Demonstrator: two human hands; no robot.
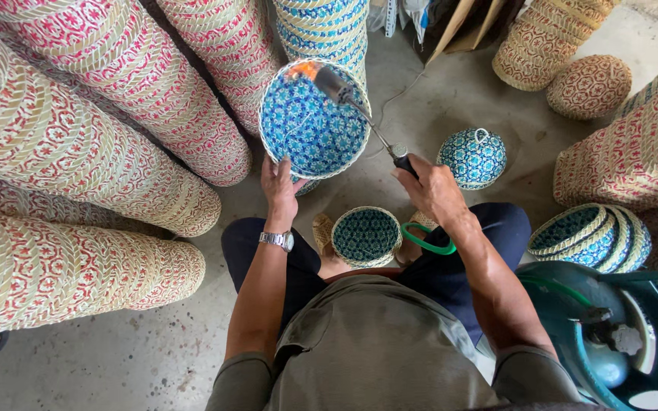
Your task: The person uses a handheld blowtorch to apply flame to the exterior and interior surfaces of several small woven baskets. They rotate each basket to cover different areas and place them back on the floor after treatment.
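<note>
My left hand [280,186] grips the lower rim of a round blue-and-white woven basket [310,125], tilted so its open inside faces me. My right hand [429,187] holds the black handle of a gas torch [353,103]. The torch's metal nozzle reaches into the basket's upper part, where an orange flame [304,70] burns against the inner rim. A green hose [426,242] loops below my right wrist. A smaller dark green-and-white basket [365,236] sits between my knees.
Tall stacks of red-and-cream woven baskets [78,137] lie at the left and right [634,152]. A domed blue lid [472,157] rests on the concrete floor. Nested blue baskets [592,236] and a teal gas cylinder [611,335] stand at the lower right.
</note>
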